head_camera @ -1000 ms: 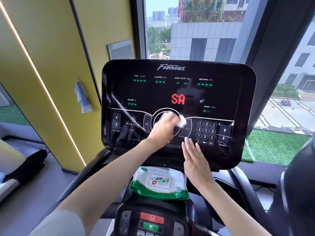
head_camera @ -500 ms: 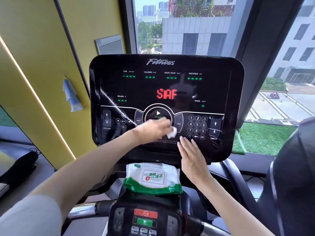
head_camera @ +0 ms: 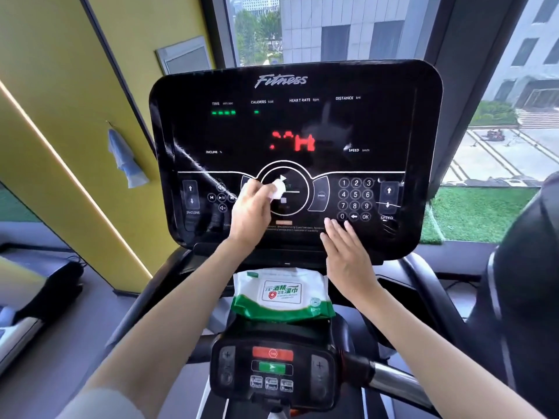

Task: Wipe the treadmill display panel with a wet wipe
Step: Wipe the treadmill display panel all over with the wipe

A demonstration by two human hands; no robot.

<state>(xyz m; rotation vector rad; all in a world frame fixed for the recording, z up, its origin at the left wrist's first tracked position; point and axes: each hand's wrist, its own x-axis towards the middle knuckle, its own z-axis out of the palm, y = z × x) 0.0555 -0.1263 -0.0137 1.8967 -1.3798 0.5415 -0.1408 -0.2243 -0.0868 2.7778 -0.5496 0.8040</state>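
L hand (head_camera: 252, 213): fingers curled tight round the wet wipe (head_camera: 277, 190), white wad poking out past the fingertips
wipe spot: pressed on the display panel (head_camera: 378, 122), left half of the round start ring (head_camera: 295, 207), right by the play arrow
R hand (head_camera: 348, 255): flat, fingers straight n together, holding nothing, tips touching the panel's bottom strip, down-right of the grip
keypad (head_camera: 355, 195): right of the grip, past the ring + MODE btn; R fingertips just under its bottom row
red readout (head_camera: 298, 143): straight above the grip, digits blurry, can't read em
INCLINE arrows (head_camera: 191, 195): left of the grip, near the panel edge
wipe pack (head_camera: 282, 294): white/green, lying flat below the grip, btw the two forearms
lower console (head_camera: 272, 367): further down past the pack, red + green btns on it
blue cloth (head_camera: 127, 161): hanging on the yellow wall, well left of the grip
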